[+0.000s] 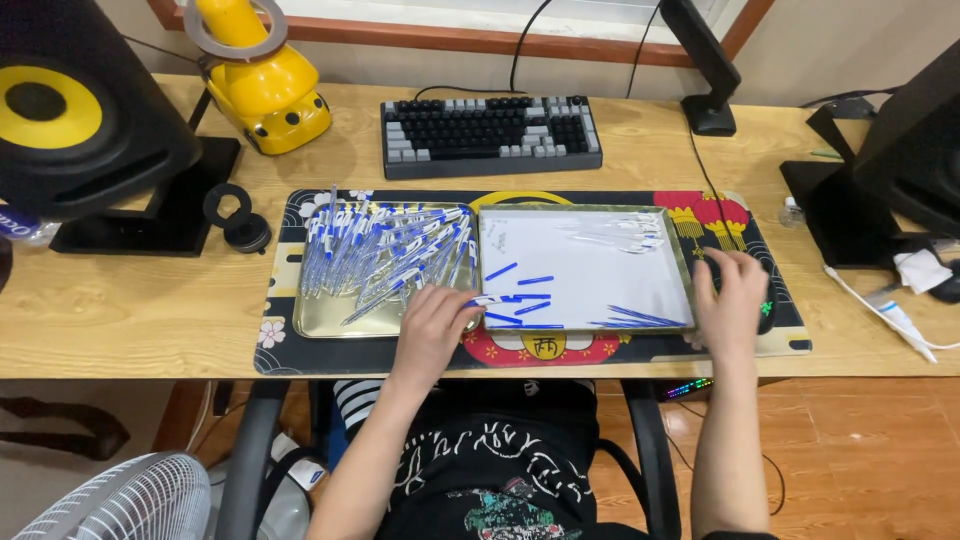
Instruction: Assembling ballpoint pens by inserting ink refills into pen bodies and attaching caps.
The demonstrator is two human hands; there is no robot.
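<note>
Two metal trays sit side by side on a patterned desk mat [280, 345]. The left tray [320, 325] holds a heap of several blue-and-clear pens [385, 250]. The right tray [682, 262] has a white sheet with loose blue caps [520, 285], clear pen barrels [615, 235] at the back and blue refills [630, 318] at the front. My left hand [432, 325] lies at the near edge between the trays, fingers closed on a pen [487, 300]. Fingers spread, my right hand [730, 300] rests on the mat at the right tray's near right corner and holds nothing.
A keyboard [490, 133] lies behind the trays. A black speaker with a yellow cone [70, 110] and a yellow tape dispenser [260, 85] stand at the back left. A monitor stand [705, 70] and dark equipment [890, 170] stand on the right. A fan [130, 500] is below left.
</note>
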